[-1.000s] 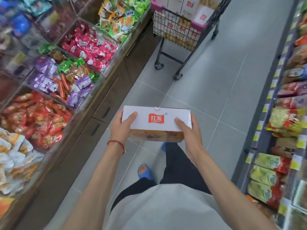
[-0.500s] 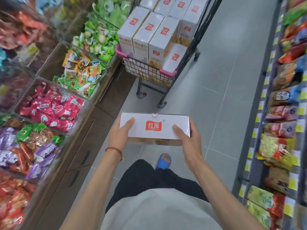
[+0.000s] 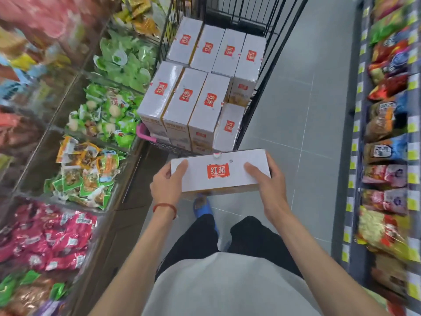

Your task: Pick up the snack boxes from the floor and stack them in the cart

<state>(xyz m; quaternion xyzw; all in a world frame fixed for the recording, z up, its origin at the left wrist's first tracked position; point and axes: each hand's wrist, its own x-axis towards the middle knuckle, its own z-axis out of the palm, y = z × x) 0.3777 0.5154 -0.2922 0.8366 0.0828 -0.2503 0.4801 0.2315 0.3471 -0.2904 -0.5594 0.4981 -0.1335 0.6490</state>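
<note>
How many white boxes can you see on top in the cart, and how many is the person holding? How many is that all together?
In the cart, boxes with tops showing: 8
Between the left hand and right hand, held box: 1
Total: 9

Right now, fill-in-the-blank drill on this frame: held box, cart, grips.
1. The left grip and right grip hold one box whose top face is ___.
2. The far row of boxes in the cart counts ___.
3. The sandal below the box is ___.
4. The red string sits on the ___ wrist.
Missing: white; four; blue; left.
</note>
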